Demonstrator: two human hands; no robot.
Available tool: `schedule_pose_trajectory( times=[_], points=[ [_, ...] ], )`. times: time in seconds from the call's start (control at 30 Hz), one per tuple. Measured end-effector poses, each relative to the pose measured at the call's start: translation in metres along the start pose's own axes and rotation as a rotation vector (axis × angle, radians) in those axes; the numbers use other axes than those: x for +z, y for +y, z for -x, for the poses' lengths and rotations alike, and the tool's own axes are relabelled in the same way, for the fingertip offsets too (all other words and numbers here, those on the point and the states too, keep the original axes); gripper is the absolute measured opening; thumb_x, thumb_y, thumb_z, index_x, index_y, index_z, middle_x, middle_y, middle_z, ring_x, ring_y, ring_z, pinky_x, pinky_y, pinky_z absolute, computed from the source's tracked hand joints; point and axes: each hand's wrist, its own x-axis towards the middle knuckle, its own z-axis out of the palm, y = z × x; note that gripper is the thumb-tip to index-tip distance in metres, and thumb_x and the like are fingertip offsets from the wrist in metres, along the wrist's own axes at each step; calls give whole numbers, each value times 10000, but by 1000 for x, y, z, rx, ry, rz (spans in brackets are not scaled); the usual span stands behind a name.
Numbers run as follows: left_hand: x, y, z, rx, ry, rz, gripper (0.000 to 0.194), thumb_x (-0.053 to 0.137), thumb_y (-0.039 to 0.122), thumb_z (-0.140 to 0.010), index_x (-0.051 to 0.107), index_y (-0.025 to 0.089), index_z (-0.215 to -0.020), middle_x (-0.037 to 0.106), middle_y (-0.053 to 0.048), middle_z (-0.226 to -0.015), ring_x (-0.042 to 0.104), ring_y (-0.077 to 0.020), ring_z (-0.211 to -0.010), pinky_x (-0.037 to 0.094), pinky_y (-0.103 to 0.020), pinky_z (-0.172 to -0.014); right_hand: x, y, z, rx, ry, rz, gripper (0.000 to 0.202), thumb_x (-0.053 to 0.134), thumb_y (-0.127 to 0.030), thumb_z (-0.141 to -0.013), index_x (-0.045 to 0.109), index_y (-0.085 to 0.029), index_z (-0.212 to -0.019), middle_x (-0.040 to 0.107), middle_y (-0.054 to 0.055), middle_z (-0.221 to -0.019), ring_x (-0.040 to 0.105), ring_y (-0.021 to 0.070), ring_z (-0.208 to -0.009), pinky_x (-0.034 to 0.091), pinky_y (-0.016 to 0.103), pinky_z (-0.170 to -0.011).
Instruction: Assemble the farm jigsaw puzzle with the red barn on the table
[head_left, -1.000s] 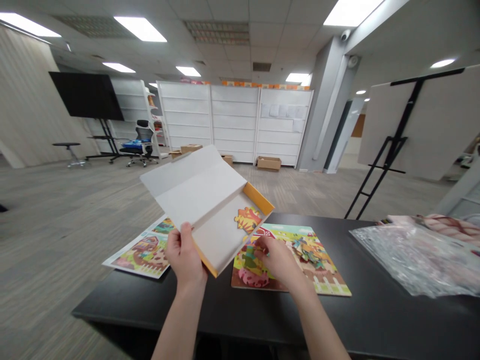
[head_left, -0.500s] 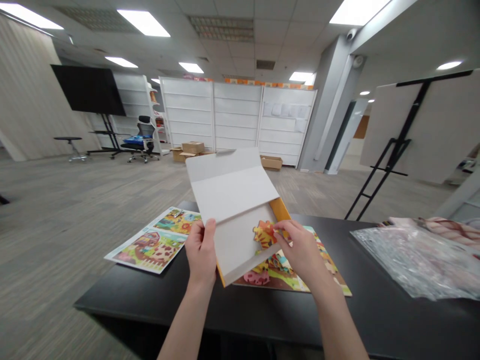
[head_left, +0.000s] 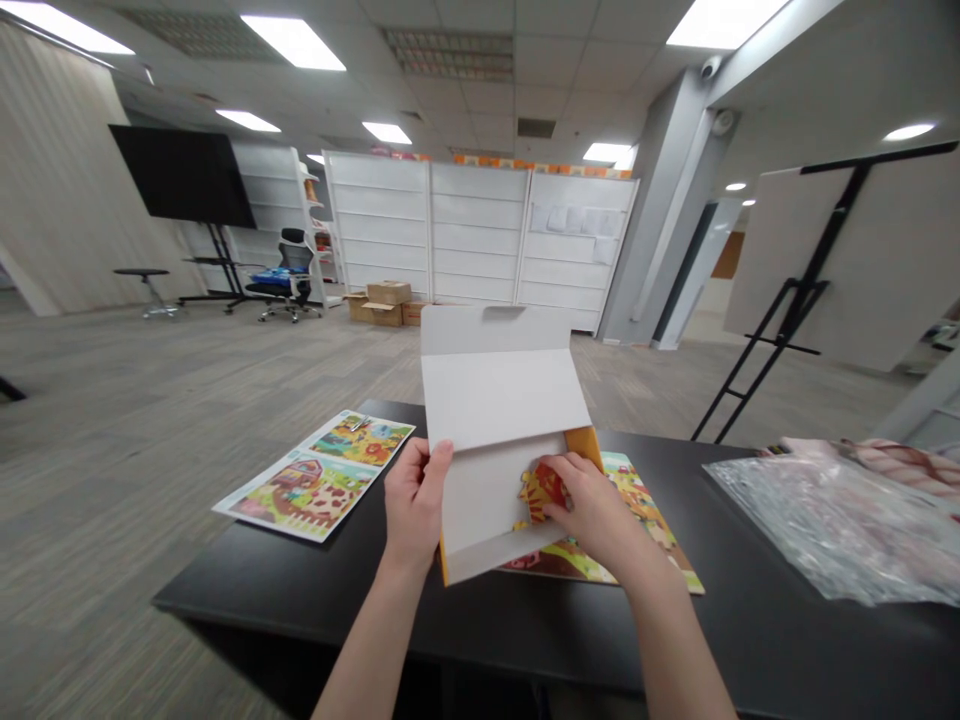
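Note:
My left hand (head_left: pixel 414 505) grips the left side of an open cardboard box (head_left: pixel 504 400), thumb over its edge. White inside and yellow outside, the box is tilted up above the table with its lid folded back. My right hand (head_left: pixel 596 512) reaches into the lower right of the box, fingers closed around yellow and orange-red puzzle pieces (head_left: pixel 534 497). Its fingers partly hide the pieces. Under and to the right of the box lies a colourful puzzle board (head_left: pixel 651 508), partly covered by the box and my right hand.
On the left of the black table (head_left: pixel 300 590) lies a printed picture sheet (head_left: pixel 319 475) with farm and animal scenes. A clear plastic bag (head_left: pixel 817 515) lies at the right. Beyond the table stand cardboard boxes (head_left: pixel 382 300), an office chair (head_left: pixel 289 275) and a board stand (head_left: pixel 795 290).
The box has shifted right and turned straighter towards me, its lid edge now lower. My right hand has moved further into the box with the puzzle pieces.

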Motion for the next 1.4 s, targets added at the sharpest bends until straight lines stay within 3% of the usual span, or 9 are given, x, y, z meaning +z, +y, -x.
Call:
schedule_pose_trajectory(
  times=[0.37,0.63,0.87,0.97,1.07,1.2,1.27,1.33,1.4],
  points=[
    [4,6,5,37,-64,-68,372,654,507,-881,517,204,-714,464,37,-613,385,-105,-535,308,-229,-492,-4,-2,3,58,-44,93,245,681,-130,-749,688,-188,-987,604,90,-1022,592,262,-998,453,348,-856],
    [5,11,7,53,-52,-61,359,691,502,-848,556,201,-705,468,33,-602,377,-108,-536,307,-237,-504,-9,-9,6,83,-43,89,398,691,-99,-734,631,-207,-1113,616,67,-1024,598,248,-987,419,317,-799],
    [4,13,7,61,-19,-70,363,688,514,-848,563,203,-710,494,25,-614,397,-110,-538,324,-237,-508,-14,-9,6,25,-8,65,173,665,-59,-735,621,-216,-793,618,38,-861,575,214,-858,397,287,-716],
    [1,13,2,37,59,-38,369,714,514,-822,554,202,-707,518,21,-630,438,-114,-553,347,-232,-515,-20,-13,7,0,58,-33,145,667,-92,-766,621,-229,-772,620,17,-791,578,193,-775,398,279,-679],
    [-9,14,-9,-12,204,25,370,740,512,-779,539,205,-730,537,30,-635,485,-117,-563,369,-223,-515,-32,-20,11,-47,323,-193,74,691,-227,-816,618,-236,-806,645,12,-794,581,192,-760,429,293,-700],
    [-40,13,-33,-32,517,63,382,740,491,-708,493,200,-713,542,54,-629,489,-101,-545,408,-219,-515,-46,-18,17,53,672,-389,224,675,-439,-844,629,-226,-893,673,28,-820,566,178,-687,463,311,-677],
    [-60,8,-45,-54,599,69,371,747,449,-668,472,200,-689,545,56,-636,504,-104,-558,436,-226,-525,-49,-9,19,77,635,-401,280,682,-484,-821,641,-214,-885,692,37,-816,570,173,-663,465,309,-654],
    [-78,0,-55,-111,594,66,335,733,408,-661,470,202,-684,559,53,-649,519,-109,-556,440,-230,-513,-49,1,19,90,547,-377,302,694,-504,-798,660,-208,-851,707,38,-780,576,170,-638,461,302,-626],
    [-91,-10,-61,-148,611,31,301,710,377,-662,464,203,-672,562,50,-638,522,-112,-537,435,-229,-488,-47,9,18,137,561,-365,319,697,-518,-789,679,-206,-857,720,42,-769,574,170,-616,455,296,-593]
  ],
)
